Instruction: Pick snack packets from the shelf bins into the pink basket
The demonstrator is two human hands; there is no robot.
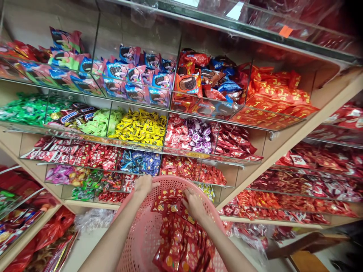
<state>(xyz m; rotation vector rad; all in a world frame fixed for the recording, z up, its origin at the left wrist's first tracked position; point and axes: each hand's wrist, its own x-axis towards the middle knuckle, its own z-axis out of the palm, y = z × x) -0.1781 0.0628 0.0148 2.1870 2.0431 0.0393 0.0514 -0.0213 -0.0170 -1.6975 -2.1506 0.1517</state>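
Observation:
A pink perforated plastic basket (130, 236) is in front of me, tilted, with its far rim against the lowest shelves. My left hand (144, 186) grips that rim at the left, the thumb pointing right along it. Inside the basket lies a heap of small red candy packets (184, 241) with orange round prints, some joined in strips. My right hand (194, 204) is in the basket's right half, fingers curled on the upper packets; the fingertips are partly hidden. Similar red packets (178, 166) fill a shelf compartment just beyond the rim.
Clear-fronted shelves hold blue-pink cookie packs (116, 71), red-orange packs (279, 88), yellow candies (141, 124), green candies (22, 109) and Snickers bars (75, 114). More red-filled shelves (306, 181) stand right. Plastic bags (95, 219) lie on the floor, and a wooden piece (306, 261) is lower right.

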